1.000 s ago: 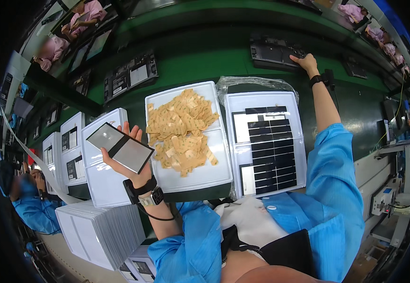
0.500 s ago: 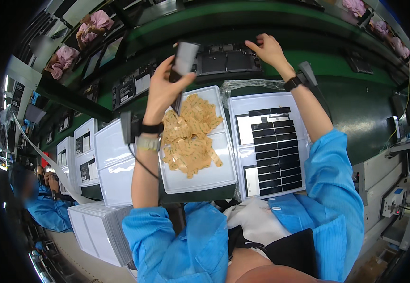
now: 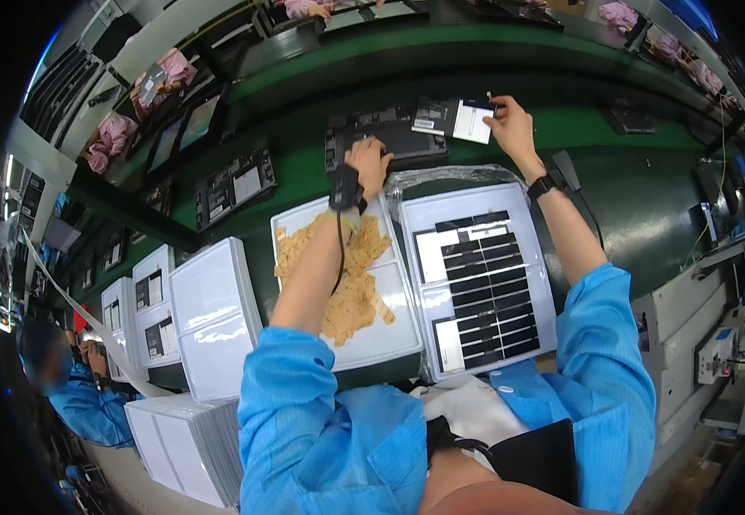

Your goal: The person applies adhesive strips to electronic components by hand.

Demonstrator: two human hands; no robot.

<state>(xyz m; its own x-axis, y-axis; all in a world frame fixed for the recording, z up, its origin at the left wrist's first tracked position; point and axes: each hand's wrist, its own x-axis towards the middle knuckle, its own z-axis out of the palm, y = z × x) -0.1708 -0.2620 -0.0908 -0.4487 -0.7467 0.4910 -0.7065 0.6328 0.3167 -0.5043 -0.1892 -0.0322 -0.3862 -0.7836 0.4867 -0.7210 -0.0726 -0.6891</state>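
Black-and-white flat battery pack [image 3: 473, 123]: upper centre-right, right hand [image 3: 514, 127] pinching its edge
Left hand [image 3: 369, 165]: at opened device chassis [image 3: 413, 148], grip unclear

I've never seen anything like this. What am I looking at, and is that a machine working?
There's no machine arm here: it's a person in blue, working bare-handed. The view comes from a wide fisheye camera worn on their head, looking down, so straight edges bend. The right hand's grip pinches a flat black-and-white panel, possibly a battery pack, by its right end. The left hand is at an opened dark device housing on a green surface. Nearer the person, one white tray holds tan strips in a pile; the tray to its right holds black strips in rows.
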